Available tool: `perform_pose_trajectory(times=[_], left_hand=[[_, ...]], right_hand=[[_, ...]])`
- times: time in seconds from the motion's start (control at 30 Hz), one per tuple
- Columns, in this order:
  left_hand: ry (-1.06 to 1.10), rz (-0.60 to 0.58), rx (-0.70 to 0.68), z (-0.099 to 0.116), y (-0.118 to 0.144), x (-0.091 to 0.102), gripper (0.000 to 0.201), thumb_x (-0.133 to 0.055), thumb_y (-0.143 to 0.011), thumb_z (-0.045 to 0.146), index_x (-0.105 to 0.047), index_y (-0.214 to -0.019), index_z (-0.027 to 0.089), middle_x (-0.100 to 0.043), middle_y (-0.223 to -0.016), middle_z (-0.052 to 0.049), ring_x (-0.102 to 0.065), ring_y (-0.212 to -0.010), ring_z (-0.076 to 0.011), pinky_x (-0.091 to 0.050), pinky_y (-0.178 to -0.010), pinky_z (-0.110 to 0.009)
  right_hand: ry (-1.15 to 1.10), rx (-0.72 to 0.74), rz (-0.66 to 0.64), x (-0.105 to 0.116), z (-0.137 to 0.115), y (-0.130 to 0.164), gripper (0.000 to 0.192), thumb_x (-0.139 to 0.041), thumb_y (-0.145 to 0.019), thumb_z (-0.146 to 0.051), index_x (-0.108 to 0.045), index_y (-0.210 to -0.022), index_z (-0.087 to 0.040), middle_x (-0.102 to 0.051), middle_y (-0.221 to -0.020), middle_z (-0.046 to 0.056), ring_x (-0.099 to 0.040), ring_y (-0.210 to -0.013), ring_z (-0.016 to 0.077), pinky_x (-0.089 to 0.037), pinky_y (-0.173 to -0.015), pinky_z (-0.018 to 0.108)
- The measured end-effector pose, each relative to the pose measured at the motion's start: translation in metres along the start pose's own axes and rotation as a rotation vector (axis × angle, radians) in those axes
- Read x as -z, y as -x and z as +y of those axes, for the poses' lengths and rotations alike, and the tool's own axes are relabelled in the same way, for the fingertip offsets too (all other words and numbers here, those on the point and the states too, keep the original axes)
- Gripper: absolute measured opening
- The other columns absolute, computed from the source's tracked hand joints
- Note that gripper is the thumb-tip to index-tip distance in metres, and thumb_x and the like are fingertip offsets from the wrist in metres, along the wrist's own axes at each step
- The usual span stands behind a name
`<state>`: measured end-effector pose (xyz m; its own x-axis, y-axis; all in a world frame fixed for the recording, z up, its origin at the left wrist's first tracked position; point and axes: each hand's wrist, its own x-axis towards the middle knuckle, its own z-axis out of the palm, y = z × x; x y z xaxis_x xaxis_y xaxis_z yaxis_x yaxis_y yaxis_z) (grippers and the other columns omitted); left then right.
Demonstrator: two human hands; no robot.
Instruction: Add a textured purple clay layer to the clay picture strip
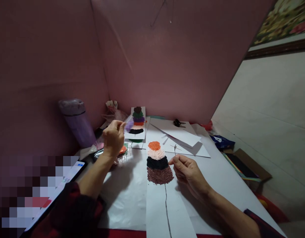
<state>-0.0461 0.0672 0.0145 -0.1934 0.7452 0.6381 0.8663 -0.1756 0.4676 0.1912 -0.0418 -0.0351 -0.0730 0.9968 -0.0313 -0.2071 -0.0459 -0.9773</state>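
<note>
Left hand point(114, 136): a purple clay bit point(129, 125) is pinched at raised fingertips; it could be dropped.
Right hand point(187, 171): a thin pointed tool point(175, 149) is gripped beside the clay tree picture point(157, 162); ridges could be smudged.

No legible text, label, brand, number or sign found. The screen of the black-framed phone point(68, 180) at the lower left shows small marks too blurred to read, and part of it is pixelated. The blue crumpled packet point(220, 141) bears unreadable print.

A purple tumbler point(77, 122) stands at left, a phone point(60, 188) nearby, and a cardboard box point(249, 167) sits at right.
</note>
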Motion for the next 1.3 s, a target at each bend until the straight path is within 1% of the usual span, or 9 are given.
perform_pose_trajectory(times=[0.07, 0.13, 0.3, 0.53, 0.77, 0.93, 1.1, 1.17, 1.3], left_hand=[[0.133, -0.043, -0.024, 0.024, 0.021, 0.006, 0.022, -0.048, -0.092, 0.033, -0.063, -0.083, 0.019, -0.065, -0.065, -0.002, -0.060, -0.058, -0.0153, -0.043, -0.058, -0.024], [0.557, -0.202, -0.034, 0.046, 0.046, 0.013, 0.017, -0.053, -0.088, 0.031, -0.062, -0.079, 0.020, -0.061, -0.055, 0.000, -0.055, -0.048, -0.0147, -0.041, -0.052, -0.024], [0.857, -0.369, -0.140, 0.070, 0.090, 0.022, 0.011, -0.060, -0.082, 0.020, -0.064, -0.073, 0.024, -0.069, -0.075, -0.004, -0.061, -0.064, -0.0168, -0.045, -0.064, -0.027], [0.879, -0.412, -0.014, 0.066, 0.092, 0.022, 0.006, -0.059, -0.083, 0.022, -0.061, -0.078, 0.024, -0.070, -0.079, -0.004, -0.061, -0.064, -0.0166, -0.044, -0.062, -0.027], [0.954, -0.509, 0.015, 0.068, 0.096, 0.022, 0.010, -0.060, -0.081, 0.022, -0.062, -0.072, 0.022, -0.069, -0.079, -0.006, -0.061, -0.070, -0.0175, -0.046, -0.066, -0.028], [0.933, -0.597, 0.041, 0.062, 0.092, 0.017, 0.009, -0.062, -0.079, 0.023, -0.069, -0.085, 0.020, -0.069, -0.075, -0.005, -0.060, -0.066, -0.0166, -0.046, -0.062, -0.028], [0.887, -0.633, -0.129, 0.063, 0.087, 0.018, 0.017, -0.056, -0.082, 0.019, -0.071, -0.089, 0.017, -0.069, -0.081, -0.007, -0.062, -0.074, -0.0170, -0.047, -0.069, -0.029], [0.910, -0.714, -0.019, 0.067, 0.084, 0.022, 0.015, -0.055, -0.080, 0.020, -0.069, -0.080, 0.015, -0.066, -0.071, -0.004, -0.059, -0.064, -0.0140, -0.046, -0.060, -0.026], [1.064, -0.946, 0.462, 0.074, 0.080, 0.029, 0.008, -0.062, -0.073, 0.022, -0.060, -0.069, 0.015, -0.048, -0.041, 0.007, -0.037, -0.034, -0.0054, -0.027, -0.037, -0.017]], right_hand=[[0.024, 0.046, 0.018, -0.002, -0.001, 0.003, 0.038, -0.071, -0.075, -0.052, -0.062, -0.075, -0.015, -0.026, -0.048, -0.011, -0.015, -0.043, 0.0042, -0.011, -0.039, 0.020], [0.034, 0.079, 0.026, -0.004, -0.001, 0.005, 0.039, -0.072, -0.074, -0.053, -0.061, -0.075, -0.016, -0.028, -0.048, -0.010, -0.016, -0.042, 0.0043, -0.012, -0.039, 0.020], [-0.015, 0.106, 0.081, -0.003, 0.001, 0.003, 0.043, -0.067, -0.076, -0.060, -0.053, -0.072, -0.020, -0.026, -0.049, -0.011, -0.015, -0.040, 0.0038, -0.013, -0.036, 0.018], [0.055, 0.141, 0.153, -0.002, -0.002, 0.002, 0.052, -0.062, -0.076, -0.067, -0.060, -0.101, -0.020, -0.034, -0.051, -0.009, -0.023, -0.041, 0.0061, -0.022, -0.037, 0.018], [0.410, 0.322, 0.025, 0.000, -0.008, 0.005, 0.020, -0.066, -0.083, -0.040, -0.069, -0.085, -0.020, -0.065, -0.077, 0.004, -0.055, -0.070, 0.0182, -0.044, -0.063, 0.029], [0.633, 0.440, -0.008, 0.006, -0.009, 0.006, 0.013, -0.059, -0.088, -0.031, -0.067, -0.090, -0.021, -0.067, -0.077, 0.004, -0.056, -0.064, 0.0171, -0.044, -0.059, 0.028], [0.802, 0.624, -0.032, 0.007, -0.014, 0.008, 0.009, -0.057, -0.088, -0.023, -0.065, -0.087, -0.019, -0.061, -0.066, 0.000, -0.048, -0.052, 0.0125, -0.039, -0.050, 0.024], [0.846, 0.647, -0.035, 0.007, -0.016, 0.009, 0.009, -0.056, -0.088, -0.021, -0.064, -0.086, -0.018, -0.059, -0.064, -0.001, -0.046, -0.051, 0.0115, -0.038, -0.048, 0.023], [0.877, 0.647, 0.055, 0.006, -0.011, 0.010, 0.015, -0.056, -0.088, -0.020, -0.061, -0.103, -0.017, -0.052, -0.059, -0.004, -0.045, -0.048, 0.0109, -0.037, -0.046, 0.022]])
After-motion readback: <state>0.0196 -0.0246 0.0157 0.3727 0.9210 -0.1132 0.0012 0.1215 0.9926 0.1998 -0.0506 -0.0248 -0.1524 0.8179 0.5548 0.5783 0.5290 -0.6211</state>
